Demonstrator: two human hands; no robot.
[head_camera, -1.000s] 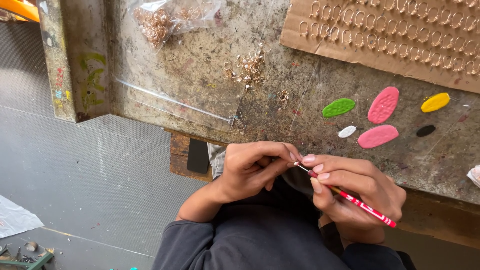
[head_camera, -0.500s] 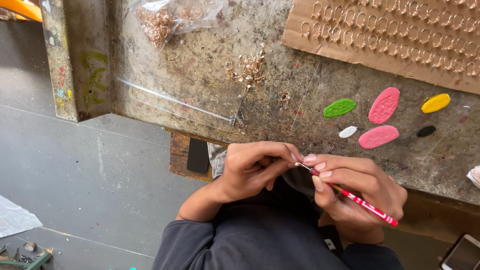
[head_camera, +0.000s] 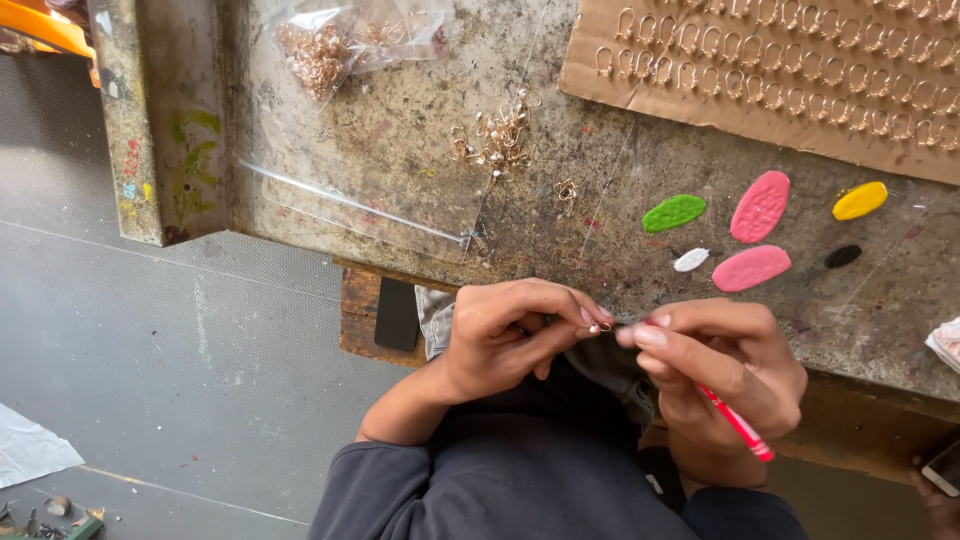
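Dark grey long sleeve (head_camera: 400, 490), cuff pushed up forearm; bare hands.

Shiny metal ring (head_camera: 604, 327), rough stained workbench (head_camera: 420, 190), matt cardboard sheet (head_camera: 640, 85).

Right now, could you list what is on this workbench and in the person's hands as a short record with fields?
Left hand: left hand pinches a small gold-coloured metal ring at its fingertips
Right hand: right hand grips a thin red stick tool, tip toward the ring
Surface: stained, speckled workbench
Loose parts: heap of gold-coloured hooks; clear plastic bag of the same
Board: brown cardboard sheet with rows of hooks
Colour blobs: green, two pink, white, yellow, black
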